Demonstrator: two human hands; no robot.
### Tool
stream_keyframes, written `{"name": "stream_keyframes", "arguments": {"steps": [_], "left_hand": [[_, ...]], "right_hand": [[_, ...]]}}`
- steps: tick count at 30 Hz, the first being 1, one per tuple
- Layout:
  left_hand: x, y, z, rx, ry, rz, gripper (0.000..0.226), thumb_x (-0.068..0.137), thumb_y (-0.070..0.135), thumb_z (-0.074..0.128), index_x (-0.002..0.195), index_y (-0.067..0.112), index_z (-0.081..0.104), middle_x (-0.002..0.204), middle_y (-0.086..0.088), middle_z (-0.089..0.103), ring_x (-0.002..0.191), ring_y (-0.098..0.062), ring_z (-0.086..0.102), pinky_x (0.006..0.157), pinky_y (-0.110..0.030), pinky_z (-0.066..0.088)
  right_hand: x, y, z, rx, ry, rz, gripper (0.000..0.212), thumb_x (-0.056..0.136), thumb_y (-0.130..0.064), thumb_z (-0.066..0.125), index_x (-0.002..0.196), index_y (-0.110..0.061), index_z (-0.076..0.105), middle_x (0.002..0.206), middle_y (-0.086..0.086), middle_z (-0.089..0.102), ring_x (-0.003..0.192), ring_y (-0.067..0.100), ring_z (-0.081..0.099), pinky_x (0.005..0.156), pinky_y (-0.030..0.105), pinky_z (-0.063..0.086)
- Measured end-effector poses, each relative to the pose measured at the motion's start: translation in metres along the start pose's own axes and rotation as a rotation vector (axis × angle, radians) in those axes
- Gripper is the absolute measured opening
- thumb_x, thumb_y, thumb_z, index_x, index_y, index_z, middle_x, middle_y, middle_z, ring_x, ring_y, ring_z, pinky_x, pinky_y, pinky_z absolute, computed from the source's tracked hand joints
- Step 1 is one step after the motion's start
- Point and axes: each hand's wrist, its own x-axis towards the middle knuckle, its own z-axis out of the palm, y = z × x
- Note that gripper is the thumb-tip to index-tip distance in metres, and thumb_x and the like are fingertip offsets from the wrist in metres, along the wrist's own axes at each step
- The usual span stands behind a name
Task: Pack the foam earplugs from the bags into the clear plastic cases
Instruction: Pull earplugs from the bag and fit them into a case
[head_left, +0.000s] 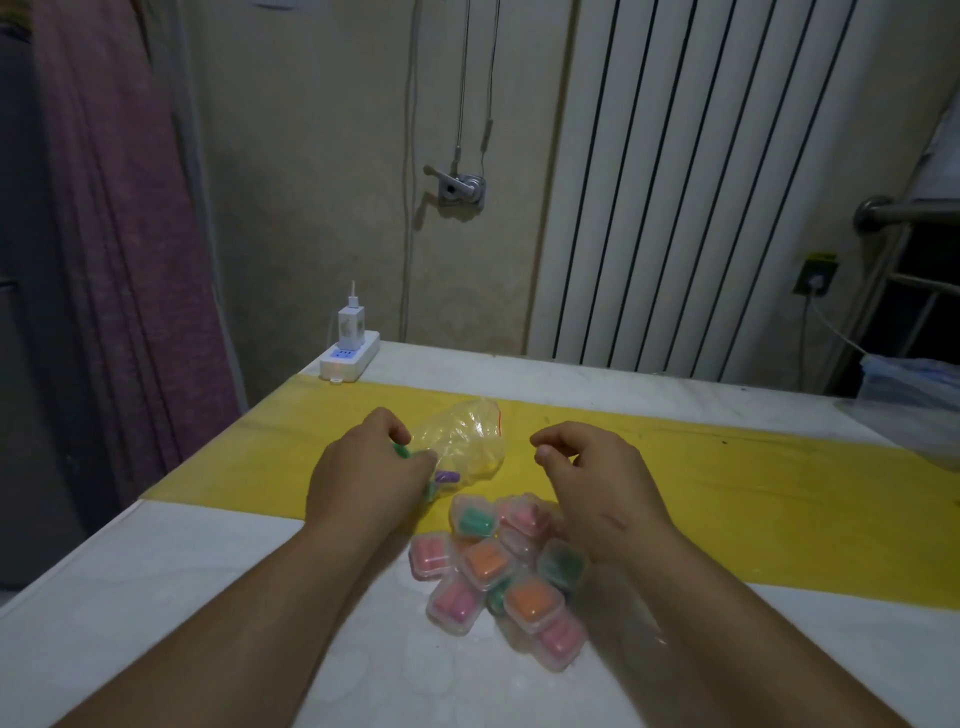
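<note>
A crumpled clear plastic bag (470, 441) with a red zip strip lies on the yellow band of the table. My left hand (363, 473) grips its near end, and green earplugs (401, 451) and a purple earplug (447, 476) show at my fingers. My right hand (587, 483) hovers to the right of the bag with its fingers curled and thumb near the fingertips, holding nothing that I can see. Between my wrists sits a heap of several shut clear cases (493, 566) filled with pink, orange and green earplugs.
The white table (208, 597) has a yellow strip (727, 493) across it. A white power strip with a charger (349, 353) sits at the far left corner. A clear plastic bag (914, 405) lies at the right edge. A radiator and wall stand behind.
</note>
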Motion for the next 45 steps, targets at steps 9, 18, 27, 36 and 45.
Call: {"name": "stream_keyframes", "arguments": {"steps": [9, 18, 27, 36, 45], "left_hand": [[0.006, -0.009, 0.004, 0.320, -0.072, -0.132, 0.048, 0.092, 0.053, 0.043, 0.127, 0.022, 0.049, 0.123, -0.006, 0.060, 0.114, -0.030, 0.050, 0.090, -0.039, 0.038], [0.005, 0.000, 0.008, -0.433, -0.053, -0.028, 0.010, 0.091, 0.030, 0.062, 0.088, 0.020, 0.065, 0.094, -0.002, 0.067, 0.087, -0.024, 0.062, 0.070, -0.035, 0.050], [-0.010, 0.017, 0.000, -0.972, -0.311, -0.016, 0.007, 0.091, 0.000, 0.059, 0.086, 0.000, 0.054, 0.054, -0.007, 0.059, 0.044, -0.010, 0.057, 0.047, -0.019, 0.045], [-0.013, 0.020, -0.002, -0.983, -0.370, -0.004, 0.025, 0.089, -0.008, 0.056, 0.098, 0.012, 0.069, 0.089, -0.012, 0.069, 0.079, -0.018, 0.066, 0.072, -0.033, 0.055], [-0.014, 0.019, -0.004, -0.870, -0.338, 0.069, 0.019, 0.089, -0.005, 0.060, 0.096, 0.009, 0.070, 0.085, -0.007, 0.071, 0.075, -0.014, 0.066, 0.070, -0.031, 0.055]], "right_hand": [[0.036, -0.013, 0.005, -0.037, -0.215, 0.056, 0.027, 0.099, -0.037, 0.048, 0.098, -0.019, 0.069, 0.096, -0.001, 0.070, 0.088, 0.017, 0.060, 0.069, 0.028, 0.044], [0.015, -0.040, 0.015, 0.031, -0.003, -0.050, 0.019, 0.083, -0.031, 0.066, 0.066, -0.023, 0.063, 0.070, -0.009, 0.062, 0.071, 0.013, 0.057, 0.062, 0.028, 0.041], [-0.004, -0.042, -0.017, 0.287, -0.063, -0.175, 0.038, 0.079, 0.011, 0.058, 0.067, -0.023, 0.070, 0.076, -0.006, 0.072, 0.071, 0.008, 0.066, 0.067, 0.021, 0.054], [-0.010, -0.024, -0.005, 0.230, -0.148, -0.130, 0.036, 0.086, -0.004, 0.062, 0.061, -0.029, 0.067, 0.079, -0.002, 0.071, 0.065, 0.013, 0.062, 0.068, 0.043, 0.057], [-0.012, -0.022, -0.006, 0.326, -0.182, 0.009, 0.030, 0.092, -0.032, 0.063, 0.072, -0.012, 0.073, 0.064, 0.006, 0.069, 0.040, 0.007, 0.038, 0.045, 0.021, 0.035]]}}
